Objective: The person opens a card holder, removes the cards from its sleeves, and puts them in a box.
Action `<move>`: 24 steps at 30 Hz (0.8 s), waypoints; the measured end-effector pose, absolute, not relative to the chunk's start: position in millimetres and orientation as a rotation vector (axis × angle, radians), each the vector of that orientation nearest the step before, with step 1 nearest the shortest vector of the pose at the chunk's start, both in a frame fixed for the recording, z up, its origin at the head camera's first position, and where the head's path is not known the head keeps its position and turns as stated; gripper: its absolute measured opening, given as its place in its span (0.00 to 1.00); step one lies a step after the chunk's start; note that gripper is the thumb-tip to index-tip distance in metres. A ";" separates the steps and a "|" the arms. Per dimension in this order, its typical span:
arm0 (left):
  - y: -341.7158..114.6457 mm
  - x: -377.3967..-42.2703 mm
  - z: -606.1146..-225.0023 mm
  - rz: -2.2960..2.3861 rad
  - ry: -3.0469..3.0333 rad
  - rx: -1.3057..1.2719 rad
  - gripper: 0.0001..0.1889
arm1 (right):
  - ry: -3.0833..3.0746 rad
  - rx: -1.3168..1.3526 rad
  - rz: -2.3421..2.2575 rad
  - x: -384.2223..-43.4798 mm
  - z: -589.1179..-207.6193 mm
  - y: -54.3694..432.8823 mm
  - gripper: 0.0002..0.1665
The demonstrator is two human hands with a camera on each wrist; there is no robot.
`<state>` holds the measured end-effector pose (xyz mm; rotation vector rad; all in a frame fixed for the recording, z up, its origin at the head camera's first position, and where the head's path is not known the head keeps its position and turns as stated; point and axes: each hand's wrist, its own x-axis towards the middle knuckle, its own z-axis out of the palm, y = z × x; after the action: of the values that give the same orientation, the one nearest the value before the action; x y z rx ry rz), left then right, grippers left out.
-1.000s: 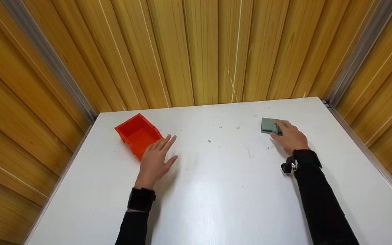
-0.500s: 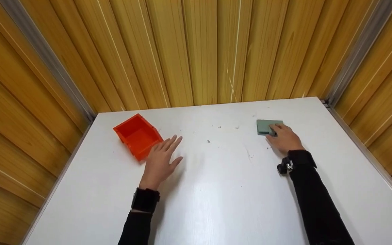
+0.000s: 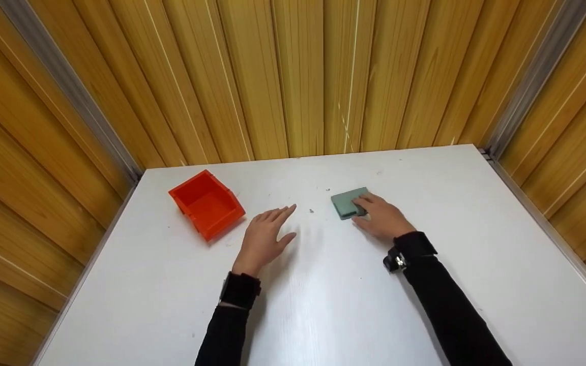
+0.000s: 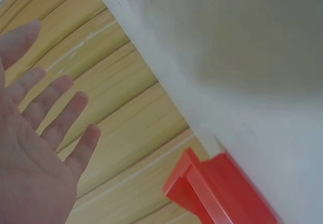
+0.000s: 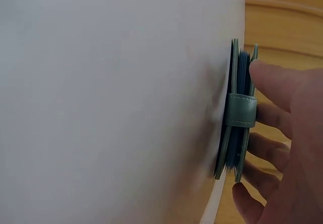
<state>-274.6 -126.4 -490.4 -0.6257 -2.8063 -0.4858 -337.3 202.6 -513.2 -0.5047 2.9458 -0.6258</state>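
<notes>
Right grip (image 3: 382, 218) holds one green wallet (image 3: 345, 204) by its strap side, thumb and fingers curled on it, on a white tabletop (image 3: 323, 315). A right-wrist view shows the wallet's single strap (image 5: 241, 110) spanning two covers, with thin dark-blue sheets (image 5: 244, 70) between them, too fine to count. Whether the wallet lies fully flat cannot be told. To its other side, one left grip (image 3: 262, 246) is wide, all five fingers extended, thumb well out to the side. One orange-red bin (image 3: 211, 209) sits beyond and to the left of the left grip, near but apart. Two black wristbands (image 3: 415, 245) sit just behind the grips, one on each arm.
</notes>
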 end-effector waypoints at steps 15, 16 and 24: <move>-94.8 -290.5 -503.6 -0.842 -2.978 -0.385 0.18 | 2.765 -0.927 -0.606 -305.8 -513.4 119.7 0.35; -94.7 -290.5 -502.7 -0.825 -2.969 -0.366 0.17 | 2.759 -0.933 -0.610 -304.9 -512.7 118.3 0.34; -94.8 -290.5 -502.8 -0.676 -2.959 -0.317 0.15 | 2.734 -0.974 -0.595 -304.8 -510.6 114.4 0.33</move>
<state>-290.5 -94.8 -502.8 -0.3170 -2.9593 -0.6764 -304.8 114.4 -510.6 -0.9741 2.7341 -0.5951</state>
